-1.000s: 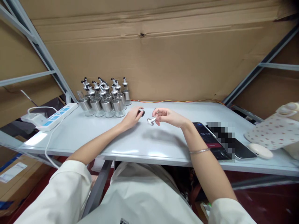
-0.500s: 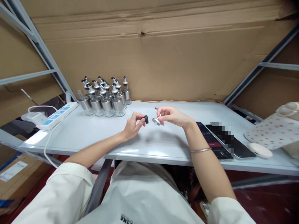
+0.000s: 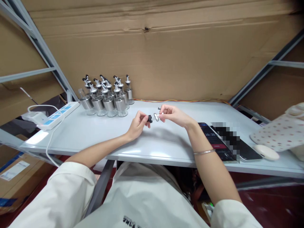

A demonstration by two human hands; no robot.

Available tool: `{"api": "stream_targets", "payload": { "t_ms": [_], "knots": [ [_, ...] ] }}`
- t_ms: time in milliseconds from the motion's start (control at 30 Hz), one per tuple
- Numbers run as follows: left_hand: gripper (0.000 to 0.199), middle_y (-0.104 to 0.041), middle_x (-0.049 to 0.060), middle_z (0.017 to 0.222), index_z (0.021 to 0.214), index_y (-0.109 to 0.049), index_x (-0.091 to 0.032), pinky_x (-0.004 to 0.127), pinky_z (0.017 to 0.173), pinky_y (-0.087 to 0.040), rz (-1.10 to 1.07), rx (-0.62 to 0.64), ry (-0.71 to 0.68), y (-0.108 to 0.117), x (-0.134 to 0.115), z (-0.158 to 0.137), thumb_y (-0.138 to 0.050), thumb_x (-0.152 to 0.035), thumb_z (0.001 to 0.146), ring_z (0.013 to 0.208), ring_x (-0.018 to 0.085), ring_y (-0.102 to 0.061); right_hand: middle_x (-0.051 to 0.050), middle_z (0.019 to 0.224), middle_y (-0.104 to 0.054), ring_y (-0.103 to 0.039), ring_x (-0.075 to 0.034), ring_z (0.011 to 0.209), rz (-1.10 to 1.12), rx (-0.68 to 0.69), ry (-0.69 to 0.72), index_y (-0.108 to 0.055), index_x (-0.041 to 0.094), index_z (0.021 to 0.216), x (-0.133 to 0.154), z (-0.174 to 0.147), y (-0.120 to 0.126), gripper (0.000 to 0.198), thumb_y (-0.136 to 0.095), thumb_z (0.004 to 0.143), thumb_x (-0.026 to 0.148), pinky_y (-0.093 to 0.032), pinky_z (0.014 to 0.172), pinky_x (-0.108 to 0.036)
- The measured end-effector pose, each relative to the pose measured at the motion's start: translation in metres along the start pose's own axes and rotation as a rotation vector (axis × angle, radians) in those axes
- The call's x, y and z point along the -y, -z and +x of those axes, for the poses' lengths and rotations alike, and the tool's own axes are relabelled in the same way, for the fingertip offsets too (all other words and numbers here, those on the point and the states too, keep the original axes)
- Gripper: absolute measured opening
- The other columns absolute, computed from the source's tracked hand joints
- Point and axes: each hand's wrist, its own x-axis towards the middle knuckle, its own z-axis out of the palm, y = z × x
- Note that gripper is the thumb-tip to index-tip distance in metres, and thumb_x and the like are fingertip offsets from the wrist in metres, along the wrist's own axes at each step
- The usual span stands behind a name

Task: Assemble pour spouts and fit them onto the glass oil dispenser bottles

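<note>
Above the middle of the table, my left hand (image 3: 139,124) pinches a small black stopper (image 3: 150,119) between thumb and fingers. Facing it, my right hand (image 3: 171,114) is closed on a silver pourer cap (image 3: 156,117), held on its side. The cap's inner end points at the stopper and the two are touching or nearly so; I cannot tell which. Behind my right fingers a small black piece (image 3: 159,108) lies on the table, partly hidden. At the back left stand several glass bottles (image 3: 109,107) with steel sleeves, most topped by silver and black pourers; one bottle (image 3: 85,103) has none.
A white power strip (image 3: 58,115) with a plugged charger lies at the left of the table (image 3: 142,148). On the right are two phones (image 3: 217,142), a round white case (image 3: 266,152) and a dotted white container (image 3: 275,136). Cardboard (image 3: 178,57) backs the table.
My right hand has turned the pourer cap from tilted downward to facing left. The stopper and the cap have come together, and my left hand has moved slightly up and right.
</note>
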Motion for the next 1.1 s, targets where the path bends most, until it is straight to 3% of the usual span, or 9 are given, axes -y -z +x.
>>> {"api": "stream_targets", "payload": {
  "t_ms": [167, 433, 600, 1100],
  "knots": [
    [0.038, -0.058, -0.003, 0.071, 0.086, -0.040, -0.018, 0.026, 0.062, -0.045, -0.043, 0.023, 0.045, 0.0015, 0.0033, 0.0007, -0.050, -0.054, 0.085, 0.060, 0.009, -0.058, 0.004, 0.060, -0.056, -0.049, -0.009, 0.056, -0.027, -0.019, -0.020, -0.052, 0.019, 0.071, -0.0017, 0.0019, -0.0039, 0.031, -0.075, 0.065, 0.038, -0.038, 0.057, -0.026],
    [0.037, -0.053, 0.000, 0.090, 0.096, -0.044, -0.018, 0.024, 0.066, -0.045, -0.133, 0.052, 0.047, 0.0018, 0.0008, -0.0003, -0.067, -0.039, 0.075, 0.067, 0.006, -0.054, 0.004, 0.057, -0.056, -0.048, -0.010, 0.056, -0.049, -0.050, -0.030, -0.050, 0.019, 0.071, -0.0023, 0.0029, -0.0022, 0.032, -0.075, 0.065, 0.038, -0.037, 0.057, -0.026],
    [0.037, -0.053, 0.001, 0.092, 0.096, -0.045, -0.018, 0.025, 0.066, -0.046, -0.120, 0.045, 0.044, 0.0014, 0.0040, 0.0009, -0.066, -0.041, 0.077, 0.067, 0.007, -0.054, 0.004, 0.061, -0.056, -0.049, -0.010, 0.058, -0.020, -0.001, -0.037, -0.046, 0.020, 0.068, -0.0003, 0.0024, -0.0029, 0.035, -0.076, 0.065, 0.038, -0.038, 0.060, -0.027],
    [0.032, -0.057, 0.002, 0.085, 0.104, -0.043, -0.018, 0.025, 0.068, -0.044, 0.069, 0.105, -0.015, 0.0053, 0.0063, -0.0034, -0.057, -0.039, 0.084, 0.068, 0.010, -0.058, 0.001, 0.067, -0.059, -0.052, -0.011, 0.064, -0.060, 0.059, -0.108, -0.059, 0.017, 0.081, -0.0005, 0.0004, -0.0021, 0.027, -0.072, 0.069, 0.037, -0.040, 0.068, -0.029]
  ]
}}
